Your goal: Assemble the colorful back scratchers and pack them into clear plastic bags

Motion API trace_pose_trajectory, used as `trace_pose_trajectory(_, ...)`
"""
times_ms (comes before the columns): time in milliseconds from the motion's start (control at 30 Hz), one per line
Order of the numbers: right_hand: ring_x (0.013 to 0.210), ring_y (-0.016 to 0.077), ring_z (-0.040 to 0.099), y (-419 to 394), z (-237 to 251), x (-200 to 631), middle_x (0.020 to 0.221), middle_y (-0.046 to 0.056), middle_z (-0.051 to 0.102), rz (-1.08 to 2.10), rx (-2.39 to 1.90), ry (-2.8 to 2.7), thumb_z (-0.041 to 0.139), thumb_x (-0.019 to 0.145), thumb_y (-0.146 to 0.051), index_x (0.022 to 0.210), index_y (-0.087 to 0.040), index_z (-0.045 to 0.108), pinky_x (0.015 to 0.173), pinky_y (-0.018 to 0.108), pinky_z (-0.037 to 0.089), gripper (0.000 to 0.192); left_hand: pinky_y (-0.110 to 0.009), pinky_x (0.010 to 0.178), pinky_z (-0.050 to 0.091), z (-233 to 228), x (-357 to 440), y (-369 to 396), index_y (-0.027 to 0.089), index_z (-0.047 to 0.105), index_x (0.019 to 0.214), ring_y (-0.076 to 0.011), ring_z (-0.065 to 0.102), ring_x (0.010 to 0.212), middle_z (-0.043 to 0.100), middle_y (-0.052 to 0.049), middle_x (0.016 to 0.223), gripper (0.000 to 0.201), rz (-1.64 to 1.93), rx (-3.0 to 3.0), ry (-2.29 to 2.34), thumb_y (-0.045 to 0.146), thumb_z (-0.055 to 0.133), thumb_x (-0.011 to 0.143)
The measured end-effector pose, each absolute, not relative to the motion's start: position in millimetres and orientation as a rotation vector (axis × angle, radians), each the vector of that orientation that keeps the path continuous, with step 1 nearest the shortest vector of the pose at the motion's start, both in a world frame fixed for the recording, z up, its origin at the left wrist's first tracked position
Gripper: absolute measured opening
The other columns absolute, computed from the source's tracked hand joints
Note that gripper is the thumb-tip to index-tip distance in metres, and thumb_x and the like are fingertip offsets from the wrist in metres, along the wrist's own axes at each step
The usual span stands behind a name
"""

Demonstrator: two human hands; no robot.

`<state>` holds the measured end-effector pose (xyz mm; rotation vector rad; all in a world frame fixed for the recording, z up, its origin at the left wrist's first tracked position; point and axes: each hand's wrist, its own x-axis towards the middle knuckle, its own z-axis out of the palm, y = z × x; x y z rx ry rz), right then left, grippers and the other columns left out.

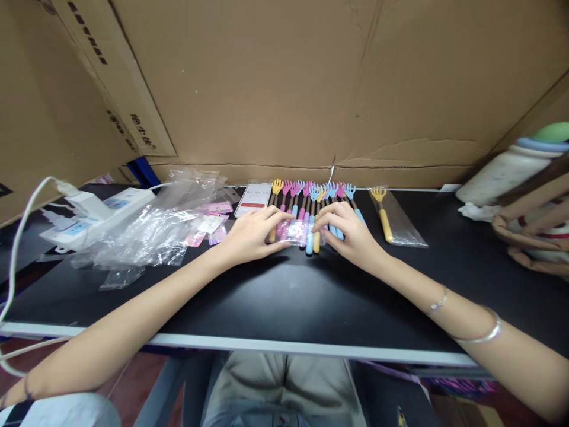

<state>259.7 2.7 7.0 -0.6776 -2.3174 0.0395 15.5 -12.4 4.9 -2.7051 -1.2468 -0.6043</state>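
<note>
A small clear plastic bag (294, 233) is stretched between my hands, just above the handles of a row of back scratchers (310, 243). My left hand (251, 236) pinches its left end between thumb and fingers. At the other end, the curled fingers of my right hand (351, 235) grip it. The scratchers lie side by side with claw-shaped heads in yellow, pink and blue pointing away from me. My fingers hide some of the handles. Right of my right hand, a yellow back scratcher (384, 222) lies on a flat clear bag (408, 232).
Clear bags (151, 231) lie heaped at the left, with pink cards (216, 207) beside them. A phone (253, 198) stands behind my left hand. A white power strip (89, 222) is far left, a bottle (507, 169) far right. Cardboard (267, 89) walls the back.
</note>
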Motion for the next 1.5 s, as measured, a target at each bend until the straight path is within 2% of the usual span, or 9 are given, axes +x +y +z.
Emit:
trace_pose_trajectory(267, 0.091, 0.0204, 0.052, 5.3, 6.2, 260.6, 0.094, 0.006, 0.059, 0.082, -0.707, -2.312, 0.047, 0.088, -0.013, 0.087, -0.023, 0.059, 0.081, 0.039, 0.041, 0.016, -0.03, 0.078, 0.043, 3.5, 15.3, -11.5, 0.024, 0.05, 0.126, -0.02, 0.058, 0.092, 0.058, -0.004, 0.104, 0.05, -0.628, -2.749, -1.274, 0.056, 0.051, 0.088)
trace_pose_trajectory(467, 0.092, 0.0214, 0.05, 5.8, 6.5, 262.4, 0.094, 0.006, 0.059, 0.098, -0.737, -2.304, 0.048, 0.085, -0.011, 0.099, -0.024, 0.061, 0.082, 0.039, 0.042, 0.022, -0.027, 0.071, 0.043, 0.3, 15.5, -11.1, 0.026, 0.046, 0.131, -0.0184, 0.059, 0.086, 0.057, -0.003, 0.102, 0.05, -0.659, -2.723, -1.258, 0.054, 0.049, 0.09)
trace_pose_trajectory(833, 0.09, 0.0209, 0.051, 6.4, 7.2, 262.7, 0.093, 0.007, 0.058, 0.059, -0.796, -2.297, 0.048, 0.09, -0.019, 0.09, -0.024, 0.065, 0.081, 0.04, 0.042, 0.018, -0.026, 0.069, 0.042, -1.5, 15.0, -10.2, 0.028, 0.052, 0.126, -0.0164, 0.058, 0.082, 0.056, -0.003, 0.103, 0.043, -0.642, -2.738, -1.201, 0.052, 0.05, 0.09)
trace_pose_trajectory(1167, 0.091, 0.0207, 0.049, 5.9, 4.8, 262.3, 0.095, 0.006, 0.058, 0.043, -0.731, -2.339, 0.049, 0.089, -0.018, 0.097, -0.025, 0.066, 0.081, 0.039, 0.042, 0.021, -0.024, 0.065, 0.038, -1.9, 15.0, -10.2, 0.029, 0.052, 0.126, -0.0152, 0.058, 0.08, 0.056, -0.002, 0.101, 0.043, -0.63, -2.727, -1.224, 0.054, 0.049, 0.09)
trace_pose_trajectory(1500, 0.092, 0.0209, 0.049, 4.4, 6.5, 261.8, 0.095, 0.006, 0.058, 0.088, -0.753, -2.335, 0.049, 0.09, -0.02, 0.095, -0.025, 0.067, 0.082, 0.039, 0.042, 0.019, -0.025, 0.064, 0.036, -1.2, 15.9, -10.8, 0.029, 0.052, 0.125, -0.0151, 0.057, 0.077, 0.057, 0.0, 0.093, 0.043, -0.615, -2.718, -1.263, 0.054, 0.048, 0.091)
